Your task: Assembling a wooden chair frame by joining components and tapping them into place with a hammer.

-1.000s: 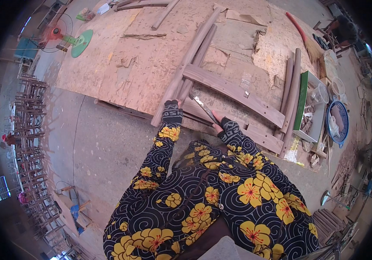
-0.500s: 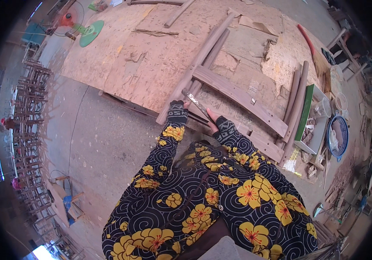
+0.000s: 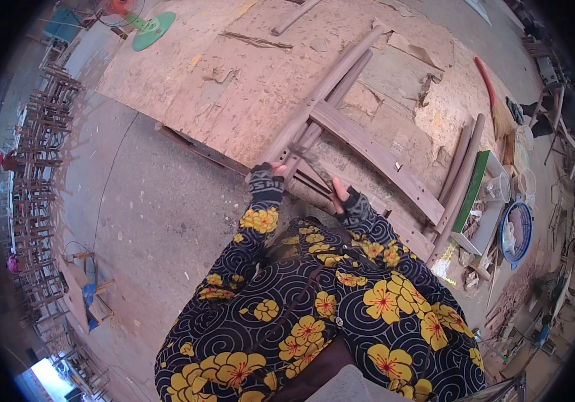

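Observation:
A brown wooden chair frame (image 3: 374, 146) lies on the worn board-topped table, with long rails and slats joined at angles. My left hand (image 3: 277, 170), in a dark knitted cuff, is closed at the near end of the frame's left post (image 3: 292, 134). My right hand (image 3: 339, 190) grips the near end of a narrow flat strip (image 3: 315, 164). The strip slants across the frame's near corner, its far end beside the left post. It is smeared by motion, so whether it is a file or an abrasive strip I cannot tell.
Beyond the frame stretches the scuffed tabletop (image 3: 166, 94), with a green-based fan (image 3: 153, 31) at far left. On the right are a green-edged box (image 3: 473, 194), a blue basket (image 3: 516, 231) and a red-handled broom (image 3: 485, 77). Stacked chairs (image 3: 39, 174) line the left.
My left hand has shifted from beside the strip down onto the post's near end. My right hand has moved slightly right with the strip. The whole view has shifted a little.

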